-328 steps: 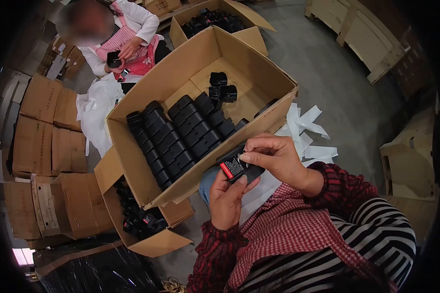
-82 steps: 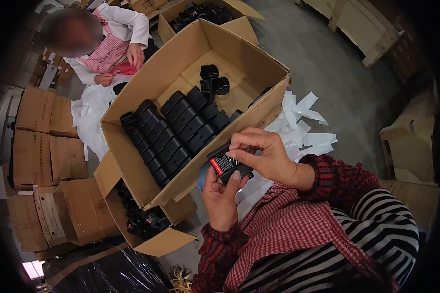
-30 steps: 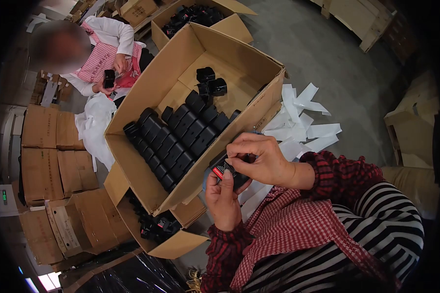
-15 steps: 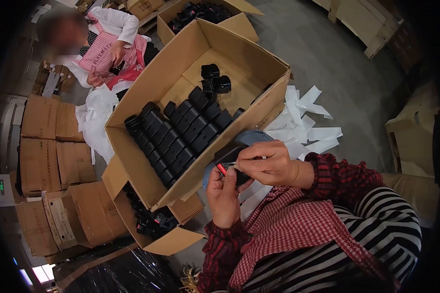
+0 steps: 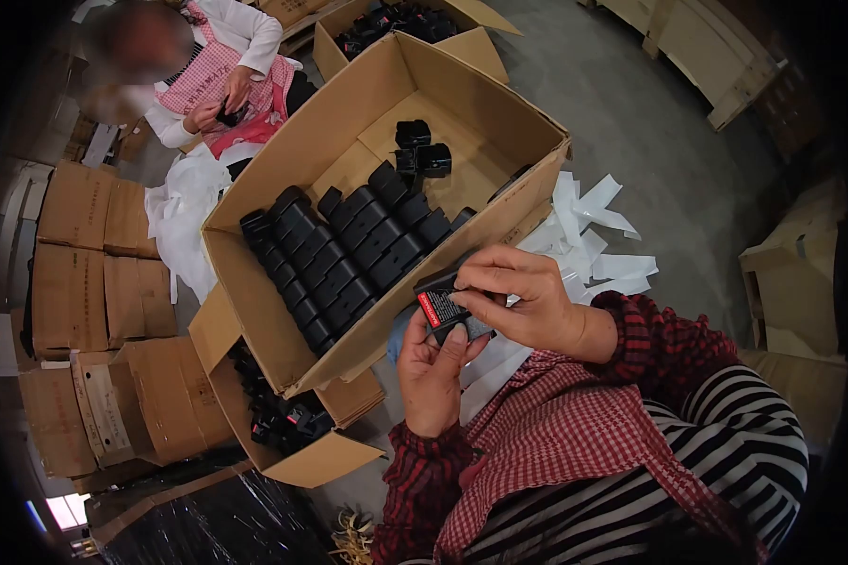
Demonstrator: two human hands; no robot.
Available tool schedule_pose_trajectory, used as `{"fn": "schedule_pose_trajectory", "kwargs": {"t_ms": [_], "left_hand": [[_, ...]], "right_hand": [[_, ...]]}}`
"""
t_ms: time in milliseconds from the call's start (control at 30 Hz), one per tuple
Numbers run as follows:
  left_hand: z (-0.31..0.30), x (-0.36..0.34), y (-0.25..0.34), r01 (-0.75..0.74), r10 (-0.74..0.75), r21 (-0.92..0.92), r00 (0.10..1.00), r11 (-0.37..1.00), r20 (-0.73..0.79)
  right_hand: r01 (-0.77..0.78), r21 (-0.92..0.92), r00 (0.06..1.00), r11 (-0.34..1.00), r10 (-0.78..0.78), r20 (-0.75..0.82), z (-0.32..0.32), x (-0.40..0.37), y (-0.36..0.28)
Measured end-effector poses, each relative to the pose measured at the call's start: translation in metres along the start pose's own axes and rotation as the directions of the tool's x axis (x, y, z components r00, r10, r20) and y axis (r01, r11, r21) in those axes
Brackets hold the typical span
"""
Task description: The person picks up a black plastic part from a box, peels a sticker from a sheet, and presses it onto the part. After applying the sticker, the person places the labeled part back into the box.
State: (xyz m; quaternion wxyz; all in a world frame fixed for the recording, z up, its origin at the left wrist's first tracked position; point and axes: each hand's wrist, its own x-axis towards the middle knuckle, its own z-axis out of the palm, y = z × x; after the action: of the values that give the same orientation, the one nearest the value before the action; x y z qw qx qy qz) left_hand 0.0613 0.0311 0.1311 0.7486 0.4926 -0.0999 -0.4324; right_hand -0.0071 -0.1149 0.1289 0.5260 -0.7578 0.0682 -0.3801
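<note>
A black plastic part is held up in front of my lap, with a red-and-black label on its face. My left hand grips the part from below, the thumb against its lower edge. From the right, my right hand has its thumb and fingertips closed at the part's upper right side, touching the label area. Just beyond my hands stands a big open carton. Rows of similar black parts lie stacked inside it, with a few loose ones farther back.
Torn white strips lie on the floor at right. Below the carton sits another open box holding black parts; a third box is behind. A co-worker sits at upper left, near stacked cartons.
The part has tilted up, so more of its label shows. My right fingers have shifted from the label's corner along the part. The view has moved slightly.
</note>
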Motion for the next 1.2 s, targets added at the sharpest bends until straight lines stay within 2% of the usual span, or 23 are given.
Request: {"fn": "schedule_pose_trajectory", "kwargs": {"t_ms": [67, 133, 267, 367, 433, 467, 533, 567, 600, 667, 700, 733, 767, 800, 833, 867, 933, 1033, 1067, 1133, 1200], "left_hand": [[-0.001, 0.000, 0.000, -0.005, 0.005, -0.015, 1.000, 1.000, 0.008], [-0.002, 0.001, -0.001, -0.006, 0.006, -0.010, 1.000, 1.000, 0.017], [-0.001, 0.002, 0.000, -0.007, 0.007, -0.007, 1.000, 1.000, 0.019], [0.005, 0.004, -0.001, -0.021, 0.019, -0.074, 0.999, 0.997, -0.027], [0.009, 0.005, -0.003, -0.048, 0.043, -0.043, 0.994, 0.998, -0.096], [-0.003, 0.011, -0.009, -0.052, 0.048, -0.044, 0.994, 0.998, -0.100], [-0.036, 0.024, -0.027, -0.089, 0.088, -0.001, 0.991, 0.996, -0.096], [-0.036, 0.025, -0.020, -0.057, 0.052, -0.057, 0.995, 0.997, -0.082], [-0.030, 0.023, -0.015, -0.064, 0.060, -0.059, 0.995, 0.996, -0.079], [-0.015, 0.012, -0.009, -0.049, 0.053, 0.045, 0.994, 0.998, -0.095], [-0.010, 0.009, -0.008, -0.058, 0.061, 0.036, 0.994, 0.998, -0.096], [-0.006, 0.008, -0.006, -0.100, 0.104, 0.042, 0.989, 0.994, -0.104], [-0.003, 0.006, -0.005, -0.138, 0.143, 0.051, 0.983, 0.989, -0.114], [-0.002, 0.006, -0.002, -0.144, 0.148, 0.044, 0.982, 0.989, -0.116], [-0.002, 0.005, 0.002, -0.156, 0.159, 0.032, 0.981, 0.987, -0.109], [-0.001, 0.003, 0.004, -0.167, 0.169, 0.022, 0.980, 0.986, -0.103], [0.002, 0.000, 0.007, -0.173, 0.175, 0.023, 0.978, 0.985, -0.114], [0.006, -0.004, 0.007, -0.177, 0.178, 0.019, 0.978, 0.984, -0.109], [0.008, -0.004, 0.006, -0.178, 0.179, 0.013, 0.979, 0.984, -0.102], [0.012, -0.006, 0.008, -0.183, 0.185, 0.031, 0.975, 0.983, -0.119], [0.015, -0.007, 0.009, -0.184, 0.190, 0.054, 0.973, 0.981, -0.134]], "right_hand": [[-0.049, 0.007, 0.999, 0.999, 0.049, 0.014, 0.001, 0.001, -0.001], [0.074, -0.044, 0.997, 0.996, -0.075, -0.027, 0.002, 0.003, 0.003], [0.069, -0.046, 0.997, 0.997, -0.070, -0.027, 0.003, 0.003, 0.005], [0.127, -0.081, 0.990, 0.989, -0.132, -0.056, 0.003, 0.001, 0.009], [0.350, -0.241, 0.936, 0.905, -0.334, 0.106, -0.001, -0.001, 0.005], [0.354, -0.237, 0.935, 0.905, -0.337, 0.110, -0.002, 0.000, 0.001], [0.521, -0.156, 0.848, 0.839, -0.489, 0.204, -0.004, 0.002, -0.010], [0.555, -0.075, 0.823, 0.829, -0.534, 0.192, -0.004, 0.006, -0.015], [0.562, -0.076, 0.819, 0.824, -0.540, 0.194, -0.005, 0.014, -0.018], [0.434, 0.030, 0.886, 0.900, -0.433, 0.165, -0.010, 0.026, -0.021], [0.333, 0.108, 0.925, 0.937, -0.347, 0.155, -0.012, 0.029, -0.018], [0.342, 0.107, 0.920, 0.934, -0.355, 0.166, -0.011, 0.029, -0.016], [0.051, 0.268, 0.983, 0.962, -0.096, 0.159, -0.010, 0.026, -0.014], [-0.241, 0.414, 0.965, 0.878, 0.172, 0.196, -0.007, 0.022, -0.011], [-0.258, 0.479, 0.965, 0.839, 0.201, 0.168, -0.005, 0.016, -0.004], [-0.261, 0.478, 0.964, 0.838, 0.201, 0.174, -0.005, 0.014, -0.004], [-0.342, 0.471, 0.938, 0.813, 0.325, 0.120, -0.006, 0.010, -0.006], [-0.415, 0.451, 0.908, 0.790, 0.390, 0.153, -0.004, 0.007, -0.010], [-0.415, 0.450, 0.908, 0.791, 0.391, 0.151, -0.001, 0.006, -0.010], [-0.318, 0.475, 0.939, 0.820, 0.343, 0.037, 0.008, 0.006, -0.008], [-0.325, 0.473, 0.937, 0.819, 0.345, 0.046, 0.009, 0.005, -0.005]]}}
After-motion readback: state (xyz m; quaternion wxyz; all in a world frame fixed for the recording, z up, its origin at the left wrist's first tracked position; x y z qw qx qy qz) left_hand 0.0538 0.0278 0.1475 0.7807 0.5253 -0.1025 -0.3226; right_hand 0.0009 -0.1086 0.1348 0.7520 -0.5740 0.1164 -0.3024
